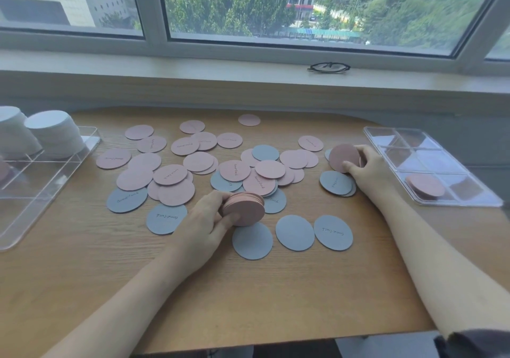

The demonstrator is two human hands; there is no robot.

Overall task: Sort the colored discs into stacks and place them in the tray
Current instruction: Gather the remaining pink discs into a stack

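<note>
- Pink stack [244, 209] sits gripped in the left hand [205, 221], fingers and thumb curled round its edge, just in front of the big loose pile of discs [198, 162] on the wooden table [248, 288]. It's thick and looks a bit fanned, so I'd guess a loose squeeze lets a few slide out and land back in the pile.
- Right hand [364, 164] is clamped on a smaller pink bunch [343, 157] at the right edge of the pile, tilted up on edge. Same worry: thin discs held on edge could slip out easily.
- The tray [386, 137] lies right of the pile, with one pink stack in it [425, 186] already. The walls look low, so a stack dropped in crooked could spill over a divider.
- Grey discs [294, 232] lie mixed under and around the pink ones in the pile. Scooping fast could catch a grey one in a pink stack.
- The grey ones nearest the left hand could get knocked about by the forearm.
</note>
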